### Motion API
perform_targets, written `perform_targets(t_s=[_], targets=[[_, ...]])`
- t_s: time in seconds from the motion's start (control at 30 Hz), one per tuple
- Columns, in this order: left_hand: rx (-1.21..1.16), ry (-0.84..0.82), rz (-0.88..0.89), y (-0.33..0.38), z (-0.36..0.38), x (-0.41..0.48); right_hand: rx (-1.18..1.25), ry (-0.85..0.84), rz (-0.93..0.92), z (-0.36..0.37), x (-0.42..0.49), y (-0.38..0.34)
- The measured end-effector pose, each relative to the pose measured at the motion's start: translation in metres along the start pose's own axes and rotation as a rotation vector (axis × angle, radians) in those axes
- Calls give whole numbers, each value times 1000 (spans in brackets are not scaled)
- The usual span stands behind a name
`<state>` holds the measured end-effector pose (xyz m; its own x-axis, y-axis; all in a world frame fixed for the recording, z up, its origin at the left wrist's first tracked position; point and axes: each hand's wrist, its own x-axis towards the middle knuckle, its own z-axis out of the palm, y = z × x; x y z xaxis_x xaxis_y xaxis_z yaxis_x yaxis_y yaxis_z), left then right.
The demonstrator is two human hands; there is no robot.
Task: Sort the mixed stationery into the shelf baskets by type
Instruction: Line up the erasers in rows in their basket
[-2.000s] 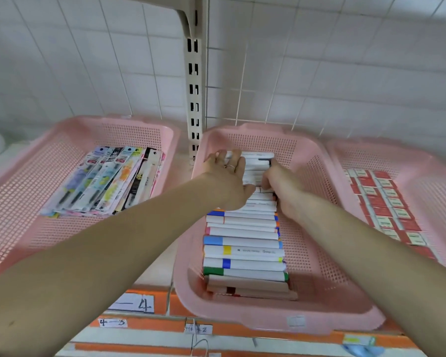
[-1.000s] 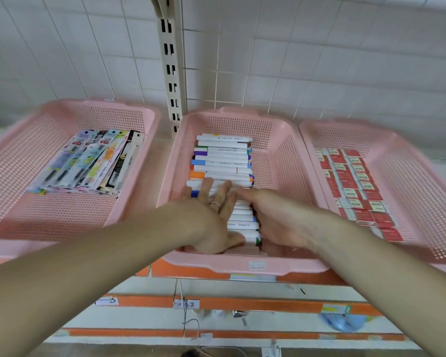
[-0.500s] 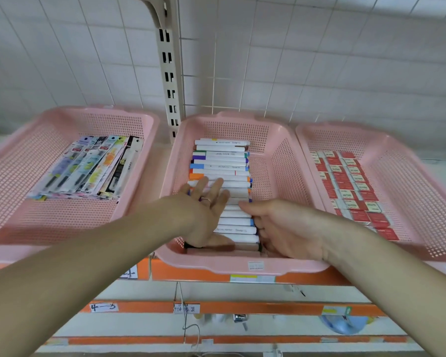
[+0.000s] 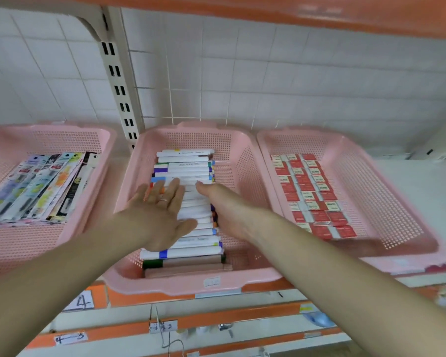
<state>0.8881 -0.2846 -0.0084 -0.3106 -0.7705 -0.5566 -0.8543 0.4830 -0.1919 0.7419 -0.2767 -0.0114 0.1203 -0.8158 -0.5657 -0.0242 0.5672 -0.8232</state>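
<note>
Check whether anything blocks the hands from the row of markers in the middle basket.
Nothing visible does. The left hand lies flat on top of the markers inside the middle basket. The right hand is against the row's right side, its fingers partly hidden there.

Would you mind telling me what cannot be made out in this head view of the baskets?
In the head view:
- Middle of the marker row: covered by the left hand and right hand.
- Right hand's fingers: mostly tucked beside the markers, so any grip is hidden.
- Print on the small red boxes: too small and blurred.
- Part of the left basket: cut off by the left edge.
- Handwriting on the shelf label: blurred.
</note>
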Motion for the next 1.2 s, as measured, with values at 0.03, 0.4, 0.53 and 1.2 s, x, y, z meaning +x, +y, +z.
perform_targets(t_s=[0.03, 0.4, 0.53, 1.2], targets=[[-13, -12, -13, 1, -3, -1, 10, -25, -1, -3, -5, -1], [-122, 955, 218, 166, -80, -24, -239, 426, -397, -229, -111, 8], [-14, 724, 297, 218, -92, 0, -1047, 411, -215, -275, -114, 23], [109, 474, 76, 236, -74, 23, -1231, 299, -440, -278, -84, 53]])
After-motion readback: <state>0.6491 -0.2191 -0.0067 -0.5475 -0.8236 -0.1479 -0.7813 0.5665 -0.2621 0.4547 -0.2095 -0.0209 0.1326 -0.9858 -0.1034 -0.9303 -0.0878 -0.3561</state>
